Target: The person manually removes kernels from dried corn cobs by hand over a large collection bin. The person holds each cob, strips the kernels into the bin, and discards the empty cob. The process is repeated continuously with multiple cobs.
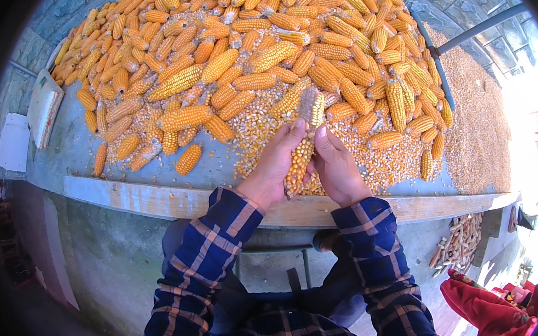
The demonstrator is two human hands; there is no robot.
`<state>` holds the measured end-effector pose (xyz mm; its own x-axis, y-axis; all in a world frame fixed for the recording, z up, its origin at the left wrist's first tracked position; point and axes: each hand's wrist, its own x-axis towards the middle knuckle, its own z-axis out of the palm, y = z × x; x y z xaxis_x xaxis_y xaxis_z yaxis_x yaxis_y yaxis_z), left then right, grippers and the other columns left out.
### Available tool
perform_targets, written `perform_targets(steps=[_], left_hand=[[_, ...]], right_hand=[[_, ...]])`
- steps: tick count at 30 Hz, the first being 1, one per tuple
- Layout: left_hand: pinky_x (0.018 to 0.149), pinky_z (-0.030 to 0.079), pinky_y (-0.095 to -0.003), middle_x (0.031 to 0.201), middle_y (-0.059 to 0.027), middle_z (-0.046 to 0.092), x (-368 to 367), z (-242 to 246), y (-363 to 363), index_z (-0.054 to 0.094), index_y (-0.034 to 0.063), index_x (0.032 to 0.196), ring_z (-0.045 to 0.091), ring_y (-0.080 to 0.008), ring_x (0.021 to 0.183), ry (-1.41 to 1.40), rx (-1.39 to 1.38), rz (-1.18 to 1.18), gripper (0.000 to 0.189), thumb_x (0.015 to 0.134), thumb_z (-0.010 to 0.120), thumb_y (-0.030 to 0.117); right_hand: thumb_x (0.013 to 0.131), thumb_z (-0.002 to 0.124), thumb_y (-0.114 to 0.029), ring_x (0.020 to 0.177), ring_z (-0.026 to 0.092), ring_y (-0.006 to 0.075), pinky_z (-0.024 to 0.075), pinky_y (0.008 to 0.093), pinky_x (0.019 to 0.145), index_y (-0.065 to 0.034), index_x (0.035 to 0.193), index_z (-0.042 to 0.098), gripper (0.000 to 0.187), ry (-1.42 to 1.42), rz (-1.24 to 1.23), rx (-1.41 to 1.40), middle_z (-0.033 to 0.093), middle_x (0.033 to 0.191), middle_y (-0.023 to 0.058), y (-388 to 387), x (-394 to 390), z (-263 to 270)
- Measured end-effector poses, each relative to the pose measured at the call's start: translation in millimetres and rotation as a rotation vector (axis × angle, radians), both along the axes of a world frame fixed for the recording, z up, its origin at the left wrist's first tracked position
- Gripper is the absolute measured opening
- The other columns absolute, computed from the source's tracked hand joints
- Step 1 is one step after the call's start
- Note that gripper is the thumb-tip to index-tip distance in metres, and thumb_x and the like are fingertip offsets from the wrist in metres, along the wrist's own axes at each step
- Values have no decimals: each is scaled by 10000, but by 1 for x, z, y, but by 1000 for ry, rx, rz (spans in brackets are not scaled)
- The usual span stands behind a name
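Note:
A partly shelled ear of corn (299, 163) is held between my two hands, tilted over the front board. Its upper end shows a bare greyish strip beside pale yellow kernels; its lower part has orange kernels. I cannot tell whether this is one long ear or two pressed together. My left hand (275, 160) grips it from the left, thumb on top. From the right, my right hand (337, 165) holds it, thumb near its middle and fingers mostly hidden behind it. Loose corn kernels (253, 145) lie spread below and around both hands.
A large heap of yellow ears of corn (257, 81) covers the raised surface beyond my hands. A wooden board (143, 195) edges its front. Right of a metal bar (481, 29) lies a bed of shelled kernels (475, 142). Bare cobs (459, 243) lie below; red cloth (483, 300) is at lower right.

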<state>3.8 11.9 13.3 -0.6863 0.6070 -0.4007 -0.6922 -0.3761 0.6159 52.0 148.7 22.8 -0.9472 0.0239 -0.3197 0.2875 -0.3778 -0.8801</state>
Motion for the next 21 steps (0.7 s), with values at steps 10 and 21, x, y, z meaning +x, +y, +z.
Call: perform_targets(steps=[10, 21], left_hand=[[968, 520, -317, 1272, -80, 642, 12, -5, 9, 567, 14, 1382, 628, -154, 1128, 189, -189, 194, 485, 1152, 412, 412], [800, 618, -378, 1168, -76, 674, 1, 5, -3, 529, 70, 1401, 702, -197, 982, -26, 181, -34, 333, 1126, 498, 255]], right_hand=[[1105, 585, -263, 876, 569, 97, 529, 293, 750, -30, 1328, 540, 325, 63, -175, 38, 631, 1083, 33, -21, -4, -9], [1123, 441, -519, 540, 427, 42, 393, 229, 442, -90, 1304, 600, 492, -285, -118, 42, 513, 855, -37, 1, -9, 21]])
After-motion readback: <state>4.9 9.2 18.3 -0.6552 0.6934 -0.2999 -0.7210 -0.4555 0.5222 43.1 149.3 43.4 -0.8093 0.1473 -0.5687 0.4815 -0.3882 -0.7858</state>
